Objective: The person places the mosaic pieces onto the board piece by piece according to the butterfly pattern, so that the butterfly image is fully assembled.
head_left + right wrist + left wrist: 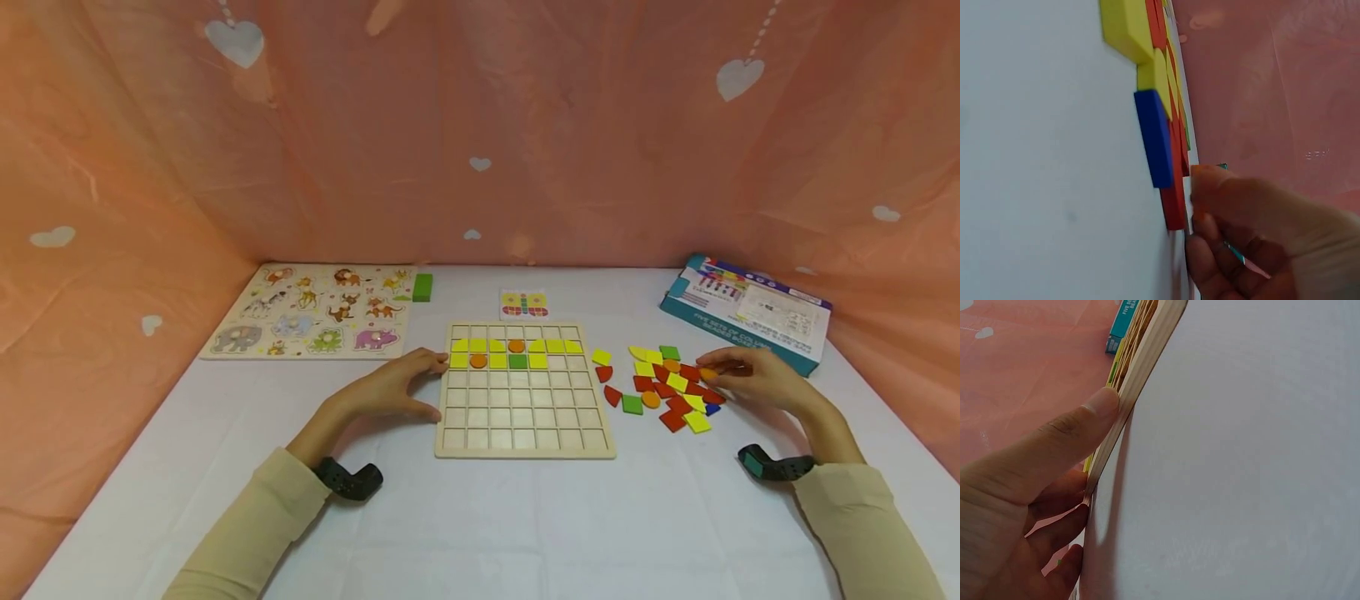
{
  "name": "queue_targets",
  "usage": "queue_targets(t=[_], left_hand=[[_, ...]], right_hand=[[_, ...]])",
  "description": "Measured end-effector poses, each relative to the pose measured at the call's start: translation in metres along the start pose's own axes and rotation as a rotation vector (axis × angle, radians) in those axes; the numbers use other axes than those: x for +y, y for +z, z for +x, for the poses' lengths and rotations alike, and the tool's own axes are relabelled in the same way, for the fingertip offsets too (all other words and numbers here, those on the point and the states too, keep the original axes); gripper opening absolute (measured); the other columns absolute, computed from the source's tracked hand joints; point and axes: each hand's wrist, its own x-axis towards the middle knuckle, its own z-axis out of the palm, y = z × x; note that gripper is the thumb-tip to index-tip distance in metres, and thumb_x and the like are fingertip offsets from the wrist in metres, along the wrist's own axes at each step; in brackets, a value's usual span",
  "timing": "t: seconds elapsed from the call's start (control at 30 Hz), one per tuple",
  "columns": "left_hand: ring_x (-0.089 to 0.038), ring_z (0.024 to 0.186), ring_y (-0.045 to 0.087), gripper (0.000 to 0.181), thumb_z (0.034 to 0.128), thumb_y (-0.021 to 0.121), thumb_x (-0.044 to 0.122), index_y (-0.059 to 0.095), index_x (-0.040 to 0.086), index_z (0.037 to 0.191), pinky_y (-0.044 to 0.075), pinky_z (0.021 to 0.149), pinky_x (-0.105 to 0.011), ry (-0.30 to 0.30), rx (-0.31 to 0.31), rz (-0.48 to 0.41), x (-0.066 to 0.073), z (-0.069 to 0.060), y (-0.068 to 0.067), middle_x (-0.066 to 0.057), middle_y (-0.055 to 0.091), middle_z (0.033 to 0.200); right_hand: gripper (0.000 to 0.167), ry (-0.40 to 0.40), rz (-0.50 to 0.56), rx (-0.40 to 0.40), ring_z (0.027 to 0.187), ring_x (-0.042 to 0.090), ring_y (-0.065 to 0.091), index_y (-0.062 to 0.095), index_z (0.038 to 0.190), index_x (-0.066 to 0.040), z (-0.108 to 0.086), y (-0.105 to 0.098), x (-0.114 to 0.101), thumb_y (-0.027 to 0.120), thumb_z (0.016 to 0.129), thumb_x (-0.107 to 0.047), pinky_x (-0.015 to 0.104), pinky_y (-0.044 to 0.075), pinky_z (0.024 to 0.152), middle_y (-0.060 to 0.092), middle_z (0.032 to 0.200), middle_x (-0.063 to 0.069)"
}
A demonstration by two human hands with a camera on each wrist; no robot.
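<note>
In the head view, my left hand [393, 385] touches the left edge of a wooden grid board [525, 417], thumb and fingers apart along the rim. The left wrist view shows the thumb [1072, 434] against that edge. Yellow pieces, orange discs and a green square [518, 361] sit in two of the board's upper rows. My right hand [757, 379] pinches an orange disc [708, 375] over the right side of a pile of coloured pieces [677, 383]. Near those fingers, the right wrist view shows a blue piece [1155, 139] and a red piece [1172, 206]; the fingers mostly hide the disc.
A small pattern card [524, 305] lies behind the board. An animal puzzle board [315, 312] is at the back left, with a green block [423, 287] beside it. At the back right stands a teal box [750, 312]. Pink cloth [480, 100] hangs around the table.
</note>
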Motion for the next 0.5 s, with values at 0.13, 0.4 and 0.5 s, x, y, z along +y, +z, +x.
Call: queue_targets(t=[0.13, 0.4, 0.5], left_hand=[[-0.03, 0.132, 0.035, 0.069, 0.0715, 0.081, 0.028, 0.052, -0.001, 0.128, 0.026, 0.111, -0.046, 0.005, -0.002, -0.001, 0.001, -0.001, -0.001, -0.015, 0.041, 0.142], [-0.03, 0.132, 0.035, 0.069, 0.0713, 0.081, 0.028, 0.053, -0.001, 0.127, 0.026, 0.111, -0.046, 0.013, 0.002, 0.002, 0.001, -0.001, -0.001, -0.015, 0.041, 0.142], [-0.03, 0.132, 0.035, 0.069, 0.0713, 0.081, 0.029, 0.053, -0.001, 0.127, 0.026, 0.11, -0.046, 0.016, 0.004, 0.007, 0.001, -0.001, -0.001, -0.015, 0.041, 0.142]], right_hand=[[0.034, -0.021, 0.023, 0.064, 0.087, -0.004, 0.053, 0.059, 0.119, 0.0, 0.01, -0.001, -0.011, 0.063, 0.089, -0.017, 0.011, 0.048, 0.073, 0.064, 0.107, 0.011], [0.029, -0.165, 0.055, 0.142, 0.085, 0.006, 0.055, 0.064, 0.112, -0.001, 0.053, 0.022, -0.07, 0.067, 0.086, -0.014, 0.013, 0.048, 0.073, 0.063, 0.102, 0.01], [0.027, -0.239, 0.037, 0.122, 0.087, 0.012, 0.056, 0.067, 0.108, -0.001, 0.069, 0.037, -0.095, 0.07, 0.084, -0.013, 0.016, 0.049, 0.075, 0.064, 0.101, 0.009]])
